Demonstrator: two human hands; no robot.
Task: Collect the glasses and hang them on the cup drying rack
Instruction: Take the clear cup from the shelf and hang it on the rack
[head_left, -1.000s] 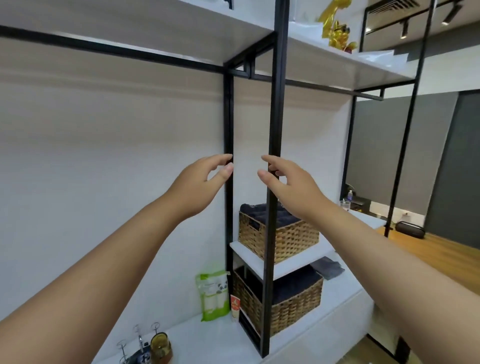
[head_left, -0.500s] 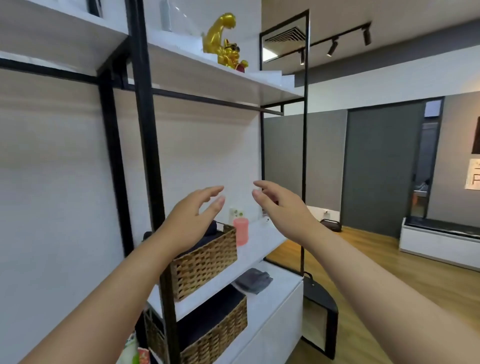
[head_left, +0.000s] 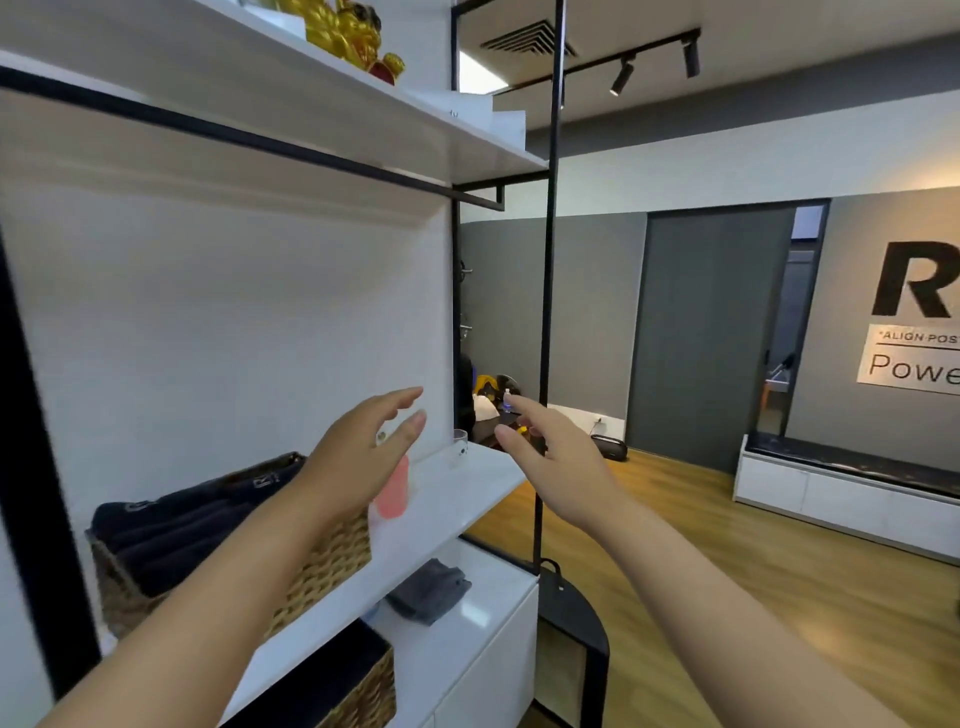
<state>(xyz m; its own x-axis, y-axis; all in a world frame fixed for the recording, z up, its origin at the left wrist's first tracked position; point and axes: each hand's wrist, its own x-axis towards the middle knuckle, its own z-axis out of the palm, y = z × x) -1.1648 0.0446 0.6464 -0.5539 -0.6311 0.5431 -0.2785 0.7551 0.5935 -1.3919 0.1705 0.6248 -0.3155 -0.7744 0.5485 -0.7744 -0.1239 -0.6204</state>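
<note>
Left hand: fingers spread, released, holding nothing. Right hand: fingers loosely extended, also empty. Clear glass stands upright on the white shelf, between both hands, at 2 o'clock from the pink cup. Wicker basket at 7 o'clock of the left hand.
</note>
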